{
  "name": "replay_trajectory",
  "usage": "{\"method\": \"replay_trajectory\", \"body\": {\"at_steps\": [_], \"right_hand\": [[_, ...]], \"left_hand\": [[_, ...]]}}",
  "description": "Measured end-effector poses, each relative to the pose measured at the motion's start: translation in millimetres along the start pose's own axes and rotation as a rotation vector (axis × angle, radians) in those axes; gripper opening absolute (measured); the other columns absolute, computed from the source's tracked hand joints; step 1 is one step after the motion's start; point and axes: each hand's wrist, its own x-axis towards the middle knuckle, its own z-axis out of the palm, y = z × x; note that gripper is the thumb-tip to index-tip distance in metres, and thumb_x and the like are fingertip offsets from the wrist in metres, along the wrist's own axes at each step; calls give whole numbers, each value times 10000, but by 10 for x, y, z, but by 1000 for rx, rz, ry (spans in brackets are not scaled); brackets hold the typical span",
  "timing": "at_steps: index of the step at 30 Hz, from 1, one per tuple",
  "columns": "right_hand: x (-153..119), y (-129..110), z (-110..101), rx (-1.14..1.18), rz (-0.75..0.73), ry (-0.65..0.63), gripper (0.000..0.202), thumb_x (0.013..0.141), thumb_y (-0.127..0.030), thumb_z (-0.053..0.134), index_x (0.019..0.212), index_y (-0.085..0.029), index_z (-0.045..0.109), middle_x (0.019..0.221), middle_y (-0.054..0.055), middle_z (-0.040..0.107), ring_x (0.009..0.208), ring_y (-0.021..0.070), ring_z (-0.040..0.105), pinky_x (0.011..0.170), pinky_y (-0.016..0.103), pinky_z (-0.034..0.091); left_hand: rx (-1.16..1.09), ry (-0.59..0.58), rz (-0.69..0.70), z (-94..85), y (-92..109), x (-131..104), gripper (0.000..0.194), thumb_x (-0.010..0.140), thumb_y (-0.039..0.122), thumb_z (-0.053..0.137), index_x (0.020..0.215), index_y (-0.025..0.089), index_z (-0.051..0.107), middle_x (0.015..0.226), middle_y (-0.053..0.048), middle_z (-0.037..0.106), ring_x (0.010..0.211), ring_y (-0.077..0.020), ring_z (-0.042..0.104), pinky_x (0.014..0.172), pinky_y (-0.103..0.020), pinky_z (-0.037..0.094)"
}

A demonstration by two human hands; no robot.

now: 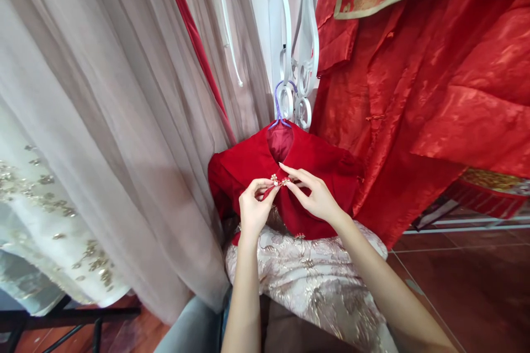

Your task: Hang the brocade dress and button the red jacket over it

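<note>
A short red velvet jacket point(318, 157) with a wide collar hangs on a purple hanger point(277, 100) in front of me. Flower-shaped button fastenings point(274, 177) sit at its front opening, just below the neck. My left hand point(256, 204) pinches the left front edge by one of these fastenings. From the other side, my right hand point(311, 193) pinches the matching fastening, its index finger stretched up towards the collar. The fingertips of both hands nearly meet. Another flower fastening point(300, 236) shows lower on the jacket's front edge.
Pale pink curtain-like fabric point(136, 121) hangs at the left, beside a white garment with gold trim point(86, 265). Red satin garments point(397, 94) hang on the right. White scrolled metalwork point(305, 74) stands behind the hanger. Below the jacket lies white-and-gold brocade point(314, 281).
</note>
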Motion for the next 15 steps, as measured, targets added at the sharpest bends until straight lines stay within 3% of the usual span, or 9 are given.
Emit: {"method": "replay_trajectory", "body": {"at_steps": [9, 15], "right_hand": [[52, -34, -9, -20, -52, -17, 315, 917, -262, 486, 1217, -282, 580, 1119, 35, 655, 974, 179, 632, 841, 342, 556], [30, -27, -32, -72, -54, -25, 215, 922, -271, 483, 1086, -248, 620, 1046, 38, 674, 944, 185, 643, 816, 338, 554]], "left_hand": [[181, -51, 152, -9, 11, -18, 80, 811, 246, 605, 868, 189, 602, 897, -30, 698, 845, -155, 672, 780, -279, 526], [239, -95, 196, 9, 82, -45, 134, 829, 300, 598, 902, 189, 582, 908, -33, 681, 818, -138, 659, 688, -230, 532]]}}
